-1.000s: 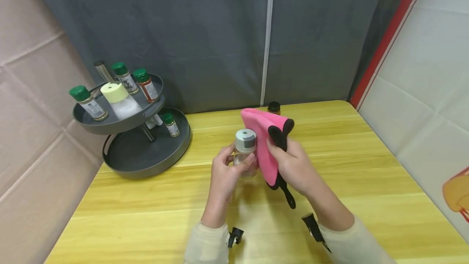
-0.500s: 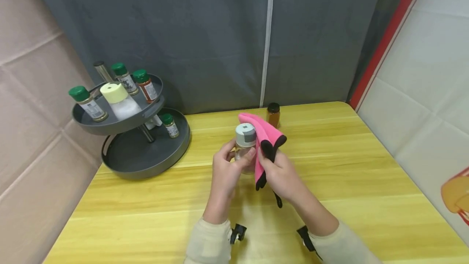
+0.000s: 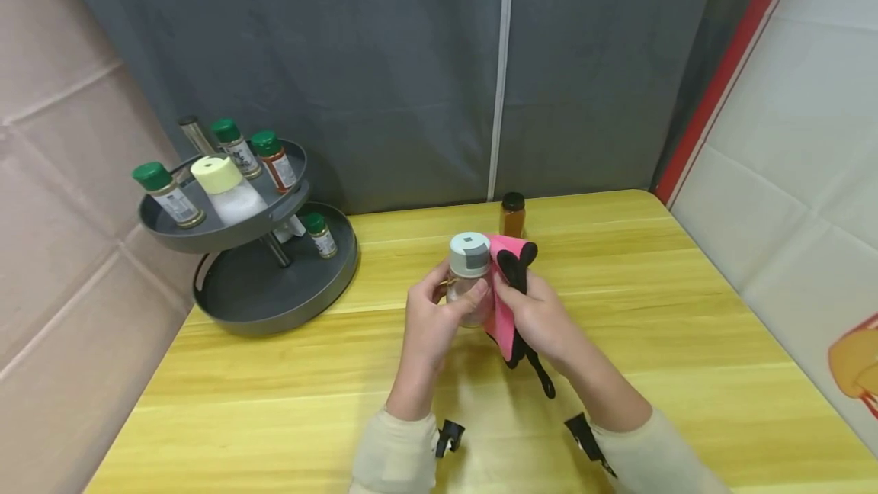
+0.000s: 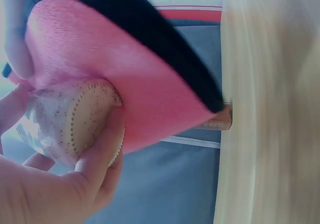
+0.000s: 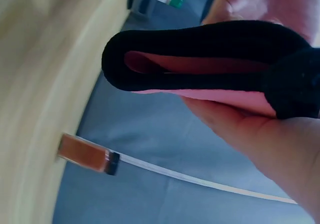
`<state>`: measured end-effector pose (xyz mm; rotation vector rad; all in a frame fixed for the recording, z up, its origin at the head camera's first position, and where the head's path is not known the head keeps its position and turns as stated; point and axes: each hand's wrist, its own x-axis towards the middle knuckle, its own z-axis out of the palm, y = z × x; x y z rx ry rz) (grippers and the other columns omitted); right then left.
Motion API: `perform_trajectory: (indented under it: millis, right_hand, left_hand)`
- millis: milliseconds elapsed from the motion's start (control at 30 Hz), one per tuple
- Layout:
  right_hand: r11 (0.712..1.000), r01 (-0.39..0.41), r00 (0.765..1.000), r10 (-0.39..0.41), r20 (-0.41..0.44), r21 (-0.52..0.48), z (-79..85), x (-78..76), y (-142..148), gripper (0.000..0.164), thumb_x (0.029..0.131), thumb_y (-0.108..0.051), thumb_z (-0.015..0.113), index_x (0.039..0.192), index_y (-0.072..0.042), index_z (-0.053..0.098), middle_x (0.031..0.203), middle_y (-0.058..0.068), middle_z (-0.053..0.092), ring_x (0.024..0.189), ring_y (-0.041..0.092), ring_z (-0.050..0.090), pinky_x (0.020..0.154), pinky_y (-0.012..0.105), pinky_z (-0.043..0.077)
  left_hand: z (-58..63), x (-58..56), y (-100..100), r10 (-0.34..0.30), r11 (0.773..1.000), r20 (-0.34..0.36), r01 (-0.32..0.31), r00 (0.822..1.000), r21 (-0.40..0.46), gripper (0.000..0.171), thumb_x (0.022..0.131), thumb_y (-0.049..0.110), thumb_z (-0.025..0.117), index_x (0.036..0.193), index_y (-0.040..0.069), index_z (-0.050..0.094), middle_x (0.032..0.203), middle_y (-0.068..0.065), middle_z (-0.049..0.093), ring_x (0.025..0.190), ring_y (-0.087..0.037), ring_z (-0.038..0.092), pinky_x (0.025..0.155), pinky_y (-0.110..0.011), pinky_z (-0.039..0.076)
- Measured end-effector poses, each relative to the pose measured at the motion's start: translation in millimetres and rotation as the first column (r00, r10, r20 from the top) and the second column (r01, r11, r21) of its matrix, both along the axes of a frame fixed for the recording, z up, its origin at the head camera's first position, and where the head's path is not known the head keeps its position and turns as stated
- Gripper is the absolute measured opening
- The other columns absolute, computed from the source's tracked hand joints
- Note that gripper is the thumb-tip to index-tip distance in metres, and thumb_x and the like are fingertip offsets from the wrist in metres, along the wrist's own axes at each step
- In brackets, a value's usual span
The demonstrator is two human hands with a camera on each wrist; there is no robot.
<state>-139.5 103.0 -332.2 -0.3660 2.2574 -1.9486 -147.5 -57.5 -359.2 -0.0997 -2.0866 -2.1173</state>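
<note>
My left hand (image 3: pixel 432 319) grips a clear seasoning jar (image 3: pixel 469 297) with a pale grey-white lid, held upright above the table. In the left wrist view the jar's ridged base (image 4: pixel 95 119) shows, with a few specks inside. My right hand (image 3: pixel 545 319) pinches a folded pink cloth (image 3: pixel 504 322) with black edging and a hanging loop. The cloth lies against the jar's right side. In the right wrist view the cloth's black folded edge (image 5: pixel 190 81) covers much of the hand and hides the jar.
A two-tier grey turntable rack (image 3: pixel 274 319) stands at the left. Several green-capped spice jars (image 3: pixel 177 204) and a yellow-capped shaker (image 3: pixel 233 197) are on it. A black-capped jar of reddish-brown spice (image 3: pixel 512 219) stands at the table's back edge, before a grey curtain (image 3: pixel 384 82).
The cloth has slid down the jar and folded smaller, so the black-capped jar behind shows more. The jar has shifted slightly right with my left hand.
</note>
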Motion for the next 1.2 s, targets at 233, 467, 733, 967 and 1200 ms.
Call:
perform_trajectory:
  millis: [233, 467, 733, 967, 1200]
  right_hand:
    - [0.981, 0.027, 0.992, -0.050, -0.114, -0.193, 21.9, 4.9, 6, 0.041, 0.109, -0.021, 0.042, 0.143, 0.001, 0.046, 0.128, 0.018, 0.055, 0.110, 0.027, 0.055, 0.090, 0.033, 0.048]
    - [0.959, 0.046, 0.990, -0.081, -0.116, -0.280, 17.1, 4.7, 1, 0.039, 0.109, -0.027, 0.042, 0.136, 0.001, 0.048, 0.105, 0.015, 0.052, 0.095, 0.022, 0.053, 0.081, 0.027, 0.046]
    - [0.985, 0.027, 1.000, -0.026, 0.007, -0.168, -2.2, -0.1, -4, 0.041, 0.110, -0.027, 0.041, 0.139, 0.001, 0.049, 0.111, 0.017, 0.057, 0.101, 0.023, 0.055, 0.088, 0.030, 0.046]
    - [0.999, -0.008, 0.995, 0.012, 0.100, -0.040, -11.8, -3.0, -2, 0.037, 0.110, -0.026, 0.041, 0.128, 0.004, 0.054, 0.101, 0.018, 0.064, 0.087, 0.026, 0.062, 0.078, 0.035, 0.051]
    - [0.997, 0.010, 0.990, 0.000, 0.139, -0.073, -4.7, -2.8, -1, 0.041, 0.109, -0.022, 0.040, 0.140, 0.003, 0.047, 0.125, 0.020, 0.061, 0.107, 0.027, 0.061, 0.093, 0.037, 0.050]
  left_hand:
    - [2.8, 3.5, 2, -0.043, 0.999, 0.001, 0.043, 0.999, 0.006, 0.052, 0.082, 0.019, 0.084, 0.132, 0.019, 0.069, 0.123, -0.003, 0.067, 0.110, -0.029, 0.057, 0.088, -0.041, 0.052]
    - [2.1, 5.6, 2, -0.032, 0.999, 0.023, 0.031, 0.999, 0.005, 0.058, 0.081, 0.019, 0.085, 0.135, 0.017, 0.066, 0.124, -0.005, 0.067, 0.109, -0.028, 0.059, 0.087, -0.040, 0.053]
    - [0.7, 5.4, -2, 0.026, 0.997, 0.024, -0.027, 0.999, 0.067, 0.053, 0.082, 0.016, 0.085, 0.132, 0.012, 0.069, 0.122, -0.010, 0.067, 0.105, -0.030, 0.062, 0.085, -0.040, 0.054]
    - [2.5, 3.8, -7, 0.039, 0.997, 0.009, -0.039, 0.999, 0.072, 0.052, 0.083, 0.018, 0.084, 0.133, 0.013, 0.068, 0.122, -0.010, 0.068, 0.104, -0.029, 0.062, 0.087, -0.041, 0.052]
    - [2.8, 3.6, -7, -0.011, 0.998, 0.007, 0.011, 1.000, 0.067, 0.054, 0.084, 0.018, 0.083, 0.135, 0.013, 0.066, 0.127, -0.008, 0.065, 0.113, -0.030, 0.060, 0.098, -0.047, 0.048]
